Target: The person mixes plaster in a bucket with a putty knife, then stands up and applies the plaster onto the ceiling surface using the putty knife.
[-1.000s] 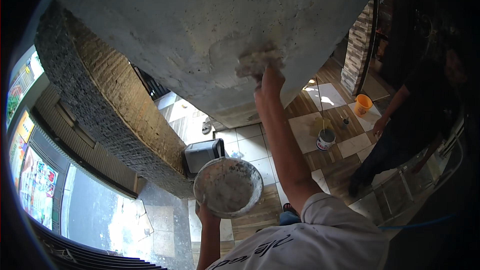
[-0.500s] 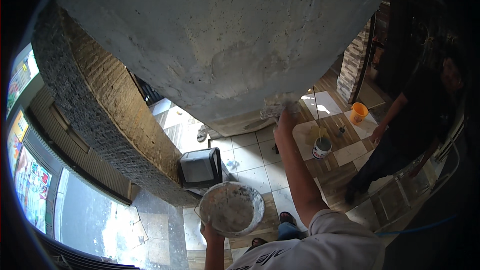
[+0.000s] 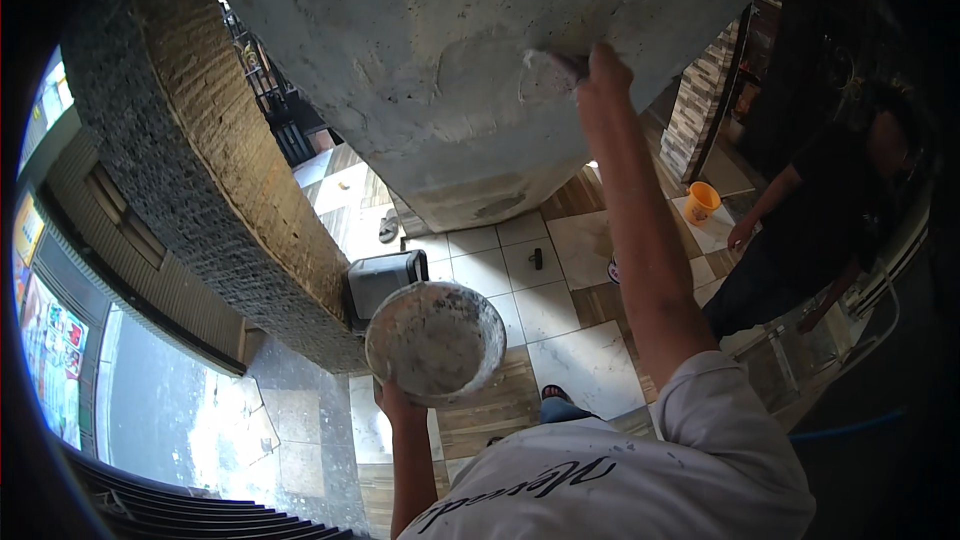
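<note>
Head view: right hand [image 3: 603, 68] is raised higher than half a second ago, fingers clenched on a trowel [image 3: 553, 67] pressed against the plastered surface [image 3: 420, 60] at 12 o'clock. Mortar pan [image 3: 436, 342] is gripped from below by left hand [image 3: 398, 406], at 6 o'clock; spreading is judged ongoing.

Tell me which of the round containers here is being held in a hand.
The grey, plaster-smeared bowl, held up from below by the left hand. The small orange bucket stands untouched on the floor tiles, far right.

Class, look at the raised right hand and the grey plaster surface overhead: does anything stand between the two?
Nothing visible does. The right hand presses a plaster-covered tool directly onto the grey surface. The left hand holds the plaster bowl lower down, off to the side.
</note>
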`<state>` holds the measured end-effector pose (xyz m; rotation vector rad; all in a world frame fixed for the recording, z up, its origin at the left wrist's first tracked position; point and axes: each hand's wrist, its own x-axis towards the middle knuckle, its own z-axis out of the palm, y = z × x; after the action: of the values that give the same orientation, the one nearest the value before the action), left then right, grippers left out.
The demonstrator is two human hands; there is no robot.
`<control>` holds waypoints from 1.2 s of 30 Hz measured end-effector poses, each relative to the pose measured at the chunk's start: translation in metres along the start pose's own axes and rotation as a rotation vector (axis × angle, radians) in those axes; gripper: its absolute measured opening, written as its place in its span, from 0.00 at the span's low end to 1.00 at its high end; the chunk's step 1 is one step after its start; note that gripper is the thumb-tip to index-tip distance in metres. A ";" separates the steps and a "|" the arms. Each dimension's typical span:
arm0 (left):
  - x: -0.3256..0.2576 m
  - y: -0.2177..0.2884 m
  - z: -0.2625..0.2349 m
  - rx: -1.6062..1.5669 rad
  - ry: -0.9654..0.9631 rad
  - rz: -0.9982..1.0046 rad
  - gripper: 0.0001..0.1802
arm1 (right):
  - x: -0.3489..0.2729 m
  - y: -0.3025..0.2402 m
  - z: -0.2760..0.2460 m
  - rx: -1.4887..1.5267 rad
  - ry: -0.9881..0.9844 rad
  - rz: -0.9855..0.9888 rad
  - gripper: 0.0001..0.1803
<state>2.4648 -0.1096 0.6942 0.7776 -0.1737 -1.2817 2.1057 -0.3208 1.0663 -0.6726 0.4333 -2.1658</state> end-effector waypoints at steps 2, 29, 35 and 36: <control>0.002 0.002 0.001 0.056 0.085 -0.112 0.26 | -0.008 -0.024 0.008 -0.016 -0.154 -0.085 0.20; -0.055 -0.006 -0.039 0.104 0.132 0.098 0.27 | -0.016 0.143 -0.106 -0.418 0.292 -0.087 0.25; -0.067 -0.006 -0.019 0.194 0.187 0.158 0.26 | -0.032 0.105 -0.052 -0.133 0.318 0.014 0.22; -0.069 -0.008 -0.014 0.237 0.163 0.208 0.26 | -0.040 0.096 -0.047 -0.117 0.294 0.028 0.22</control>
<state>2.4447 -0.0423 0.6992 1.0353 -0.2709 -1.0070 2.1562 -0.3448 0.9669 -0.4070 0.7240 -2.2323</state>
